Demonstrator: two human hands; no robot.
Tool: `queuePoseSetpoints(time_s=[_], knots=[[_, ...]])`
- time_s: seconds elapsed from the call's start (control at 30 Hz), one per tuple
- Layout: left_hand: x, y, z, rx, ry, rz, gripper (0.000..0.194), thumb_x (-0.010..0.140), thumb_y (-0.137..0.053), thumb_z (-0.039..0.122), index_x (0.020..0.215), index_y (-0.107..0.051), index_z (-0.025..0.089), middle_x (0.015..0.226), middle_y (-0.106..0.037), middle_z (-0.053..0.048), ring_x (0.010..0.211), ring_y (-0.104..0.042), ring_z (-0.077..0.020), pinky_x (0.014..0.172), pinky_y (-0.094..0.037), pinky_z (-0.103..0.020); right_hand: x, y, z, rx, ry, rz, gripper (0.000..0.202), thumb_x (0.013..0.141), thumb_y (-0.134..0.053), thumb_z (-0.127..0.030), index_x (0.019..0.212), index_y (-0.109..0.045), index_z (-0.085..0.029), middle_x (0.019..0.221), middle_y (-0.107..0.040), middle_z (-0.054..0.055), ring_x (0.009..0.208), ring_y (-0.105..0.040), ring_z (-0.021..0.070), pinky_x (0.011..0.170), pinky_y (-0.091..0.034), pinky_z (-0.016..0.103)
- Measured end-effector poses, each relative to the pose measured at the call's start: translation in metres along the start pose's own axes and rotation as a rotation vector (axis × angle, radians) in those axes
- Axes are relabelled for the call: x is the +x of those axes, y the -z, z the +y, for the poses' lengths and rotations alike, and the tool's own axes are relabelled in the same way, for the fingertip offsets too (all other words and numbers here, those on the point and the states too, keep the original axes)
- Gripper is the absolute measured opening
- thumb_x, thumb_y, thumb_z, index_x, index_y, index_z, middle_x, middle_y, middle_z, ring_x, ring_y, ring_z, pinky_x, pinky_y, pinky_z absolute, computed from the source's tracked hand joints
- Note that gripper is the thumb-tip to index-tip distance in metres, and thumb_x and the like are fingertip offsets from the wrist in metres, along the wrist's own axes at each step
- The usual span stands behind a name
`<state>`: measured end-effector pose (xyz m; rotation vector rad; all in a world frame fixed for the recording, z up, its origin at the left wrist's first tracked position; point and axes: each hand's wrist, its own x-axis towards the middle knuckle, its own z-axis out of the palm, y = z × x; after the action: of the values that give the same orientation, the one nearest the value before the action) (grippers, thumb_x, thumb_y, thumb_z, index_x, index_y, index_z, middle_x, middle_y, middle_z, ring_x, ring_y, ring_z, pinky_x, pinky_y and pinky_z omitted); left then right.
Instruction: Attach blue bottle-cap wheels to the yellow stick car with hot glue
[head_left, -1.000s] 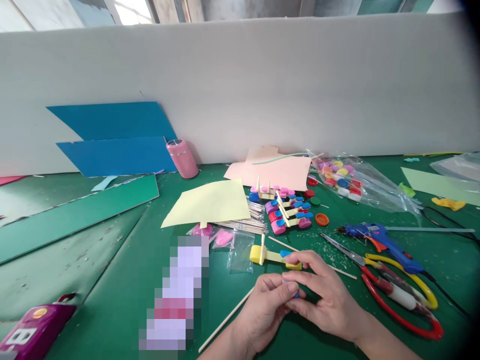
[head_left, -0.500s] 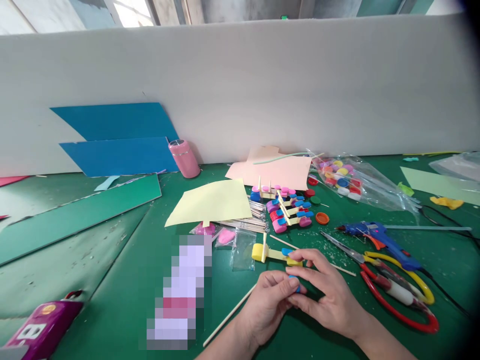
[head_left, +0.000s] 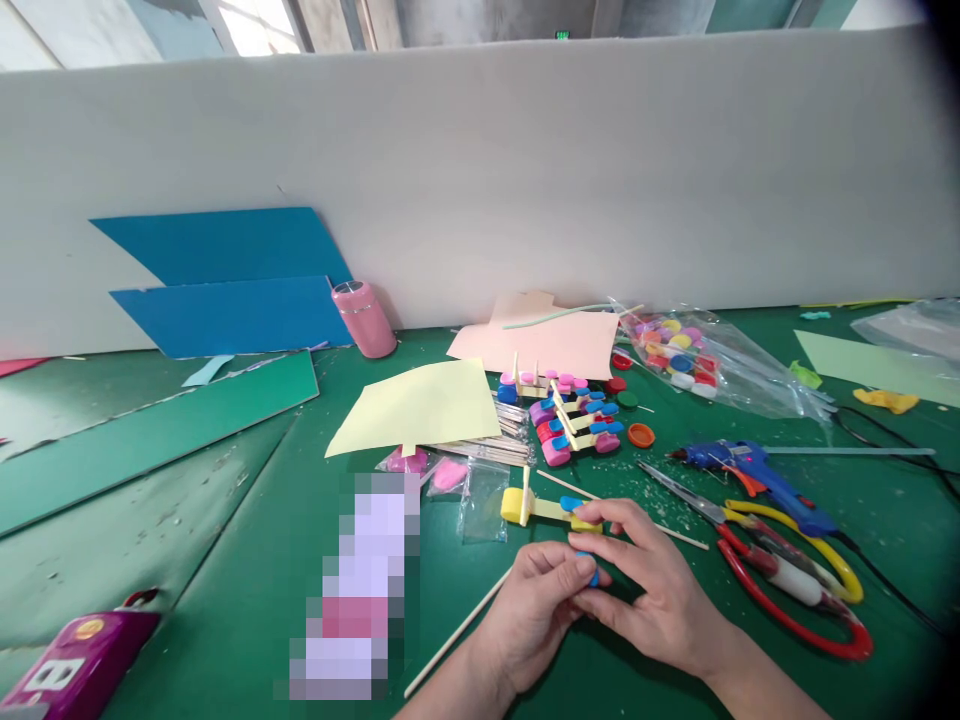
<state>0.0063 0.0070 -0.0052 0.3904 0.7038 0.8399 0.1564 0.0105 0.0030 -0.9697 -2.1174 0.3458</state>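
Observation:
My left hand (head_left: 536, 610) is closed, its thumb pressing on a small blue lump (head_left: 590, 570) that looks like modelling clay. From the other side, my right hand (head_left: 649, 595) meets it, thumb and fingers curved around the same lump. Most of that lump is hidden by the fingers. Just beyond the hands lies a small craft piece (head_left: 551, 508) with yellow round ends, a flat wooden stick and a blue blob, partly covered by my right fingertips. Similar pieces in pink, red and purple (head_left: 574, 425) sit clustered behind it.
To the right are large scissors (head_left: 787, 575) and a blue glue gun (head_left: 757, 480) with a cord. Farther back lies a bag of coloured caps (head_left: 679, 355). A thin stick (head_left: 457, 635), yellow card (head_left: 420, 405), pink can (head_left: 365, 320) and purple power strip (head_left: 79, 660) are leftward.
The whole view has shifted slightly, with things appearing a little farther left. Both hands keep nearly the same pose around the blue lump.

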Motion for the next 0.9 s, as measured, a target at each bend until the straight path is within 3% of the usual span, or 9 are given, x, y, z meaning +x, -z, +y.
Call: queuePoseSetpoints(time_s=[0.2, 0.5, 0.77, 0.9], knots=[[0.001, -0.002, 0.001, -0.010, -0.008, 0.000, 0.022, 0.058, -0.077, 0.030, 0.057, -0.067, 0.010, 0.060, -0.064, -0.004, 0.048, -0.048, -0.0066, 0.050, -0.034, -0.021, -0.005, 0.008, 0.005, 0.040, 0.040, 0.007, 0.051, 0.081, -0.048, -0.046, 0.121, -0.048, -0.013, 0.116, -0.044, 0.015, 0.106, -0.048, 0.0277, 0.086, -0.045, 0.041], [0.002, -0.003, 0.000, 0.025, -0.023, -0.013, 0.023, 0.061, -0.075, 0.032, 0.057, -0.067, 0.010, 0.051, -0.056, -0.001, 0.045, -0.041, -0.0061, 0.054, -0.035, -0.024, -0.007, 0.015, 0.012, 0.002, 0.054, 0.202, 0.040, 0.080, -0.047, -0.027, 0.119, -0.049, -0.016, 0.106, -0.050, 0.013, 0.093, -0.055, 0.0258, 0.073, -0.050, 0.038], [0.003, -0.002, -0.002, 0.032, -0.020, -0.007, 0.023, 0.060, -0.075, 0.032, 0.058, -0.068, 0.010, 0.055, -0.059, -0.002, 0.045, -0.039, -0.0058, 0.055, -0.036, -0.026, -0.008, 0.014, 0.013, 0.031, 0.021, 0.206, 0.045, 0.079, -0.048, -0.020, 0.123, -0.044, -0.017, 0.104, -0.049, 0.012, 0.075, -0.054, 0.0191, 0.065, -0.049, 0.036], [0.003, -0.002, -0.002, 0.021, -0.031, -0.012, 0.022, 0.061, -0.075, 0.031, 0.059, -0.068, 0.010, 0.047, -0.052, 0.001, 0.044, -0.037, -0.0059, 0.054, -0.036, -0.025, -0.009, 0.015, 0.014, 0.051, 0.004, 0.240, 0.043, 0.079, -0.047, -0.017, 0.122, -0.045, -0.017, 0.101, -0.049, 0.011, 0.072, -0.053, 0.0173, 0.064, -0.048, 0.035]])
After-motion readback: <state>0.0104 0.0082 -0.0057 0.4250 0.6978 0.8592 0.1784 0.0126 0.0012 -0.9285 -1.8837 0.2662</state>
